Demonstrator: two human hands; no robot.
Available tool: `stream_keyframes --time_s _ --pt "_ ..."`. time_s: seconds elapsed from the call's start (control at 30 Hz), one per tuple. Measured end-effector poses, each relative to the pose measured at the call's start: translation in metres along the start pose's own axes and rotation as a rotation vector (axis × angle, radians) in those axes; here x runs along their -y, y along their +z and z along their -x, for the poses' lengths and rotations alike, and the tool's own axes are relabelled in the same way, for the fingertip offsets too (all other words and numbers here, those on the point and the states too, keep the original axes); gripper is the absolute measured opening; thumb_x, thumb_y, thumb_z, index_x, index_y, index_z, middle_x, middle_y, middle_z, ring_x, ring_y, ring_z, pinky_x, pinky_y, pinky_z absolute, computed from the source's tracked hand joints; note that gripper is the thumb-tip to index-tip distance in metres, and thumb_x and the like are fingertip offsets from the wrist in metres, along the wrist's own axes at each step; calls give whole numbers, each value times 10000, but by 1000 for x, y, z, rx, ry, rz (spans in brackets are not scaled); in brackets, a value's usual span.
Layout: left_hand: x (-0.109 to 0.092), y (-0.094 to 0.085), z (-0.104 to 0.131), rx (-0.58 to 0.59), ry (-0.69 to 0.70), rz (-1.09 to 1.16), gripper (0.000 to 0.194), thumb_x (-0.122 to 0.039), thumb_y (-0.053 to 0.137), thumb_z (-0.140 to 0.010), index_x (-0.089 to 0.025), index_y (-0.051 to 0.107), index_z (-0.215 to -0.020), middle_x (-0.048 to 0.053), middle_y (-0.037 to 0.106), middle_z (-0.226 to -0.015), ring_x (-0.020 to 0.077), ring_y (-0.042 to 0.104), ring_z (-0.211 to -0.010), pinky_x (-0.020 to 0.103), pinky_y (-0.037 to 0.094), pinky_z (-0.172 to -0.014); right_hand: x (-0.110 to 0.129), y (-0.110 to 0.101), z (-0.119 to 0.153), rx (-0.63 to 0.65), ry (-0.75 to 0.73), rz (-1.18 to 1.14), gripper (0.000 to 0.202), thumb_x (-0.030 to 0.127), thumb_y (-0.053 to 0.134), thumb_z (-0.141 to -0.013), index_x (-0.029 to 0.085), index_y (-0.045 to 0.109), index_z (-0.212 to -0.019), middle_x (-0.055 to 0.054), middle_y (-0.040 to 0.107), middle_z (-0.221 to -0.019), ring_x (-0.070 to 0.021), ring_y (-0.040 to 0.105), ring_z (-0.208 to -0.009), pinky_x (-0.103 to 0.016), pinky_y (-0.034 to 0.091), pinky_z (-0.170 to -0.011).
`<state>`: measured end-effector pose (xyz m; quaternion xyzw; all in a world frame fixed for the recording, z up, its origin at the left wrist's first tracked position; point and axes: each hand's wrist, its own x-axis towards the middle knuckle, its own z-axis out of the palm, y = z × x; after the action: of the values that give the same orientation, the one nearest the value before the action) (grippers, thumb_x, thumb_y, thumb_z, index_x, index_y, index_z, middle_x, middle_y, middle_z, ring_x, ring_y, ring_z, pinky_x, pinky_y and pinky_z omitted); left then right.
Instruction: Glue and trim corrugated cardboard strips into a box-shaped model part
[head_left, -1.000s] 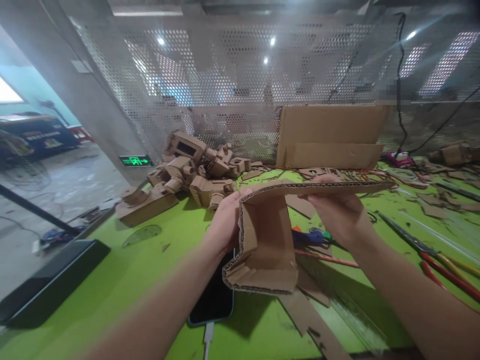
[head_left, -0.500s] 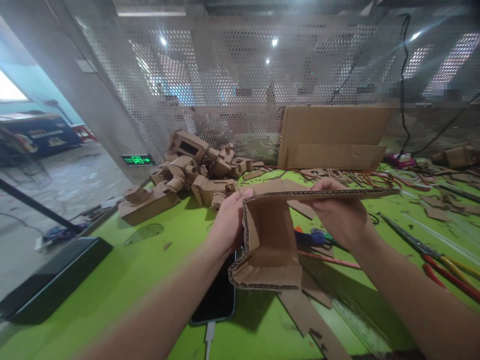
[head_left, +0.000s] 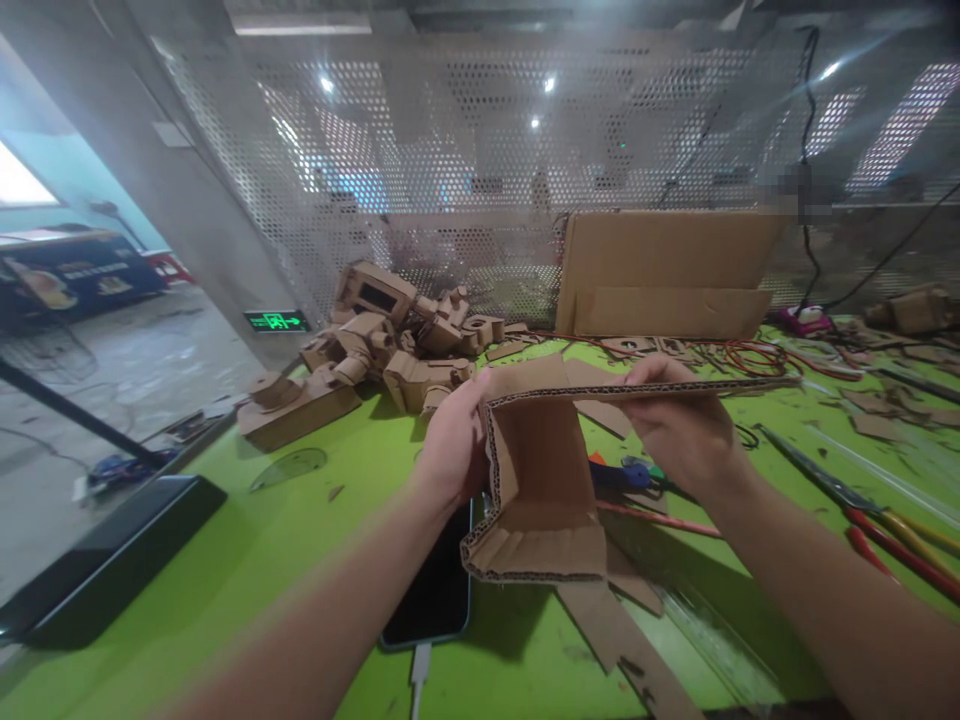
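Note:
A folded piece of corrugated cardboard [head_left: 551,460] is held up over the green table, its bent walls forming a channel that opens toward me. My left hand [head_left: 456,440] grips its left wall, thumb at the upper corner. My right hand [head_left: 679,425] pinches the long flat flap on the right, fingers beneath it and thumb side above. Under the piece lies a phone [head_left: 431,600] with a white charging cable [head_left: 420,670]. Cardboard strips [head_left: 600,625] and a blue-handled tool [head_left: 626,475], partly hidden, are below and behind it.
Cardboard models [head_left: 375,340] are heaped at the back left. A large cardboard sheet [head_left: 675,270] leans on the perforated metal screen [head_left: 450,150]. Pliers [head_left: 847,495] with red and yellow handles and cardboard scraps [head_left: 874,410] lie right; a black box [head_left: 112,560] sits at left.
The lower folded end of the cardboard has shifted very slightly right. My left hand has adjusted a little at the upper corner, while my right hand stays nearly still.

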<state>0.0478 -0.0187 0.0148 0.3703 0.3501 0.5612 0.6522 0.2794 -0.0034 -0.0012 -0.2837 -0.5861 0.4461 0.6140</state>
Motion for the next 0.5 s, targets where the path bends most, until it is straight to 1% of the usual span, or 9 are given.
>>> stream_keyframes --time_s 0.07,0.1,0.13,0.23,0.27,0.33,0.43,0.5 --pt "-2 2 4 109 -30 10 581 -673 613 -928 -183 756 -1204 139 827 -1072 376 770 -1098 489 633 -905 -1 -1 -1 -8 -24 2 183 152 731 -748 294 683 -853 6 772 -926 -243 722 -973 -464 571 -972" --pt "-3 2 6 146 -7 -5 619 -704 623 -913 -184 747 -1225 148 820 -1113 386 753 -1145 494 623 -938 -1 -2 -2 -14 -37 3 182 155 732 -738 295 681 -842 4 775 -921 -249 725 -972 -471 570 -976" --pt "-4 3 8 154 44 -28 624 -682 685 -885 -182 728 -1255 152 813 -1154 390 738 -1182 494 611 -968 -1 -3 -3 -20 -46 6 175 164 735 -730 295 678 -832 0 774 -912 -255 727 -972 -480 568 -982" --pt "-3 3 10 139 182 -84 686 -498 866 -781 -161 648 -1337 174 771 -1287 388 698 -1265 489 573 -1046 0 -4 -4 -36 -56 3 144 217 762 -736 290 667 -816 -13 764 -889 -265 731 -985 -489 561 -1002" --pt "-2 3 10 133 208 -94 704 -456 889 -758 -153 631 -1339 185 752 -1325 386 686 -1285 486 561 -1065 -1 -3 -4 -34 -55 -2 148 241 778 -741 289 661 -817 -14 762 -891 -264 733 -991 -487 559 -1010" --pt "-2 3 9 111 255 -114 691 -438 902 -741 -151 622 -1304 195 725 -1371 379 667 -1315 476 543 -1091 -2 -1 -5 -16 -46 -18 184 301 810 -754 293 647 -839 -15 765 -924 -266 734 -1028 -488 554 -1033" --pt "-5 2 10 70 374 -208 683 -439 934 -702 -174 597 -1235 180 735 -1330 364 681 -1286 441 560 -1059 -8 7 -2 -6 -11 -43 258 444 815 -800 313 647 -945 -18 769 -1046 -276 721 -1134 -509 540 -1082" --pt "-7 1 12 49 459 -325 688 -416 950 -688 -195 559 -1208 149 746 -1256 342 707 -1222 405 585 -1002 -10 13 3 9 7 33 317 538 764 -857 332 656 -1072 -28 757 -1176 -285 703 -1202 -531 530 -1105"
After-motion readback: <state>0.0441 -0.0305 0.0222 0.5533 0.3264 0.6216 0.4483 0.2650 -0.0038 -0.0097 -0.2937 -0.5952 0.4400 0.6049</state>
